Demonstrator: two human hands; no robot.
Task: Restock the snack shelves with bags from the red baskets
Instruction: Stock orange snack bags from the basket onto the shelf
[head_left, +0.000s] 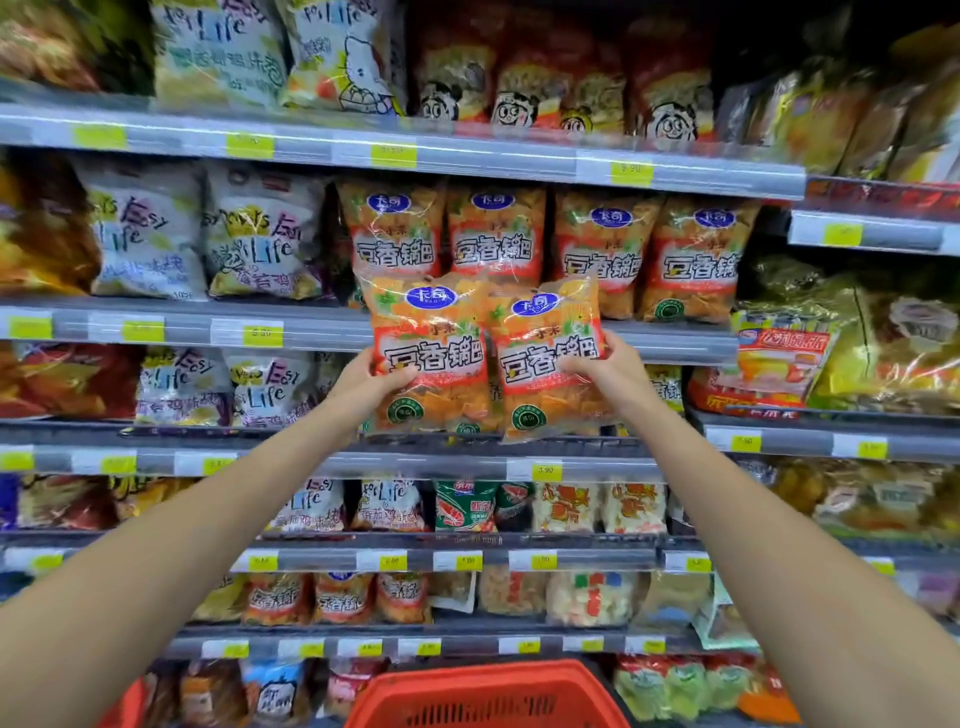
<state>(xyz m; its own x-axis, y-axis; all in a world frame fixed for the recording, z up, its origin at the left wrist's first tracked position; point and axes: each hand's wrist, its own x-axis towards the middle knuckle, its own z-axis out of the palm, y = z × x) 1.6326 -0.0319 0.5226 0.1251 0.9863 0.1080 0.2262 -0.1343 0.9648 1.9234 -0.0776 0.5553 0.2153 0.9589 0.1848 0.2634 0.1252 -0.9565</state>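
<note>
I hold two orange-and-red snack bags up in front of the shelves. My left hand (370, 387) grips the left bag (431, 358) by its lower left side. My right hand (608, 371) grips the right bag (550, 364) by its right edge. Both bags are upright, side by side, and overlap the shelf rail (670, 340). Just above and behind them stands a row of matching bags (597, 249) on the second shelf. A red basket (483, 696) sits at the bottom centre below my arms; its contents are out of sight.
White "Easy Life" bags (208, 234) fill the shelves to the left. Red cartoon-face bags (519, 78) stand on the top shelf. Yellow bags (857, 343) fill the neighbouring unit on the right. Lower shelves hold several mixed snack bags, with yellow price tags (545, 472) along every rail.
</note>
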